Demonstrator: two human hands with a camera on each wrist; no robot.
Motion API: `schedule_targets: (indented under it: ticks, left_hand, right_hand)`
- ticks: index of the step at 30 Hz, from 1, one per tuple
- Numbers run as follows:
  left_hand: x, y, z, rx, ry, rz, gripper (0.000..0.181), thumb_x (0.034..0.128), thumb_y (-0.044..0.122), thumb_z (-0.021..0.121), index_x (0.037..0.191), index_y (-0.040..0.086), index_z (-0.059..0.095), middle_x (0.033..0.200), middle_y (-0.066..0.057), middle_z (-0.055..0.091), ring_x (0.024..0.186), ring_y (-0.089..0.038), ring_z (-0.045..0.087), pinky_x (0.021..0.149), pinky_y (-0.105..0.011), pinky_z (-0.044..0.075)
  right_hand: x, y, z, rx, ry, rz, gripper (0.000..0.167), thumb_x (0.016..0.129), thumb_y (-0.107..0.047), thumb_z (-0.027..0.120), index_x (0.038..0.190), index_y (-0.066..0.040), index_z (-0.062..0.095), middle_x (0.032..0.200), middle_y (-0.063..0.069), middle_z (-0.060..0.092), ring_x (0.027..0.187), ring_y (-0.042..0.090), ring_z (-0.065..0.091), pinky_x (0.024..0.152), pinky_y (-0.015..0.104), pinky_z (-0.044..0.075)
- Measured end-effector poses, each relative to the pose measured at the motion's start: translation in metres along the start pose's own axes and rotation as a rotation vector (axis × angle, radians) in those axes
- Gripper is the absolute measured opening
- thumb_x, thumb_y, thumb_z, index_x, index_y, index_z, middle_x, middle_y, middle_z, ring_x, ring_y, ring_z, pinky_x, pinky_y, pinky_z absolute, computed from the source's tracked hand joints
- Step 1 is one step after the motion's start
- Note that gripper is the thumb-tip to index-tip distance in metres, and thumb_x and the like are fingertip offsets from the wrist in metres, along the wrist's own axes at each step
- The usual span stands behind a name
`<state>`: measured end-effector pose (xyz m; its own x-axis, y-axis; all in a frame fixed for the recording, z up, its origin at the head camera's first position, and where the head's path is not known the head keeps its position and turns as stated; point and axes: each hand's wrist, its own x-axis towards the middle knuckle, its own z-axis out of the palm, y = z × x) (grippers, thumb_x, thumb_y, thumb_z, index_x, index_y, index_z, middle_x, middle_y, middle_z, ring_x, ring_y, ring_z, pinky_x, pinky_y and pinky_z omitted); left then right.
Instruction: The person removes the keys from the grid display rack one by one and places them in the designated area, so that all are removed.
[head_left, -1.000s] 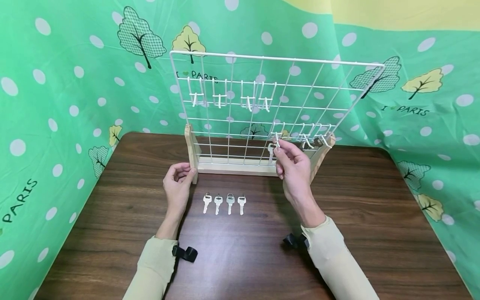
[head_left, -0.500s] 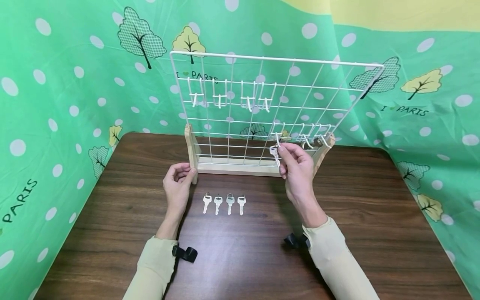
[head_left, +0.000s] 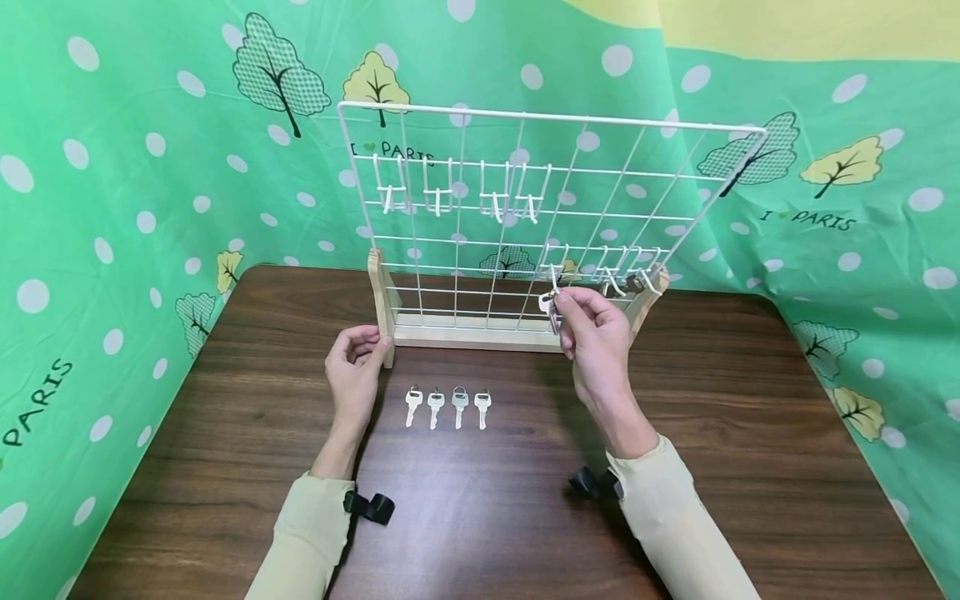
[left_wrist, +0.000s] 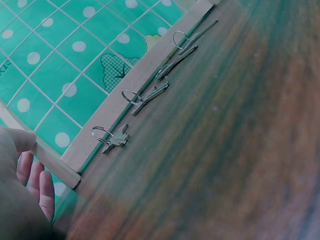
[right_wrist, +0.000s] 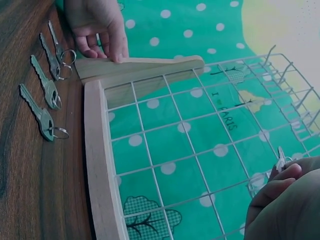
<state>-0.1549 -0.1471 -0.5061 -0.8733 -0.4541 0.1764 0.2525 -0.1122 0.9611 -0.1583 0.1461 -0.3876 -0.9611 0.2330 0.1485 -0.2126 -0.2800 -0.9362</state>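
Note:
My right hand (head_left: 600, 346) pinches a key (head_left: 547, 303) by its ring end, just below a white hook (head_left: 554, 275) on the lower row of the wire grid (head_left: 491, 243); whether the ring is on the hook I cannot tell. In the right wrist view that key (right_wrist: 281, 159) stands out past the curled fingers of the right hand (right_wrist: 287, 202). The left hand (head_left: 356, 371) holds the foot of the rack's left wooden side (head_left: 382, 300) between thumb and fingers, as the left wrist view also shows at the wooden side (left_wrist: 55, 162).
Several keys with rings lie in a row on the brown table (head_left: 450, 533), one of them a key (head_left: 460, 408) in front of the wooden base bar (head_left: 472, 337). More white hooks (head_left: 495, 204) hang on the upper left of the grid. A green patterned cloth (head_left: 120, 167) surrounds the table.
My right hand has moved slightly right and down from the hook, and the pinched key has tilted and turned. The left hand has stayed on the wooden side.

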Motion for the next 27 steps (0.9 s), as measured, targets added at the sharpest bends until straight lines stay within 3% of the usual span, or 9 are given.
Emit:
schedule_targets:
  ticks: [11, 17, 27]
  left_hand:
    - [0.001, 0.000, 0.000, 0.014, -0.003, 0.000, 0.026, 0.0934, -0.011, 0.081, 0.116, -0.018, 0.068, 0.094, 0.005, 0.071, 0.087, -0.009, 0.067, 0.080, -0.018, 0.057]
    - [0.001, -0.001, -0.001, 0.013, -0.002, 0.001, 0.026, 0.0933, -0.011, 0.080, 0.116, -0.018, 0.068, 0.094, 0.006, 0.071, 0.086, -0.008, 0.067, 0.081, -0.018, 0.057]
    - [0.000, -0.001, 0.000, -0.004, 0.001, -0.006, 0.023, 0.0928, -0.013, 0.080, 0.114, -0.014, 0.070, 0.094, 0.004, 0.072, 0.086, -0.008, 0.067, 0.080, -0.018, 0.057]
  right_hand:
    - [-0.006, -0.007, 0.002, -0.010, 0.010, 0.007, 0.006, 0.104, -0.001, 0.073, 0.098, 0.002, 0.074, 0.068, -0.004, 0.062, 0.050, 0.003, 0.046, 0.042, 0.015, 0.031]
    - [-0.009, -0.009, 0.004, -0.026, 0.021, 0.011, 0.023, 0.106, 0.004, 0.064, 0.092, -0.010, 0.074, 0.072, -0.003, 0.065, 0.051, 0.004, 0.047, 0.041, 0.015, 0.032]
    - [-0.014, -0.011, 0.006, -0.026, 0.030, 0.051, 0.025, 0.107, 0.005, 0.062, 0.090, -0.010, 0.071, 0.073, -0.004, 0.064, 0.052, 0.005, 0.050, 0.042, 0.014, 0.034]
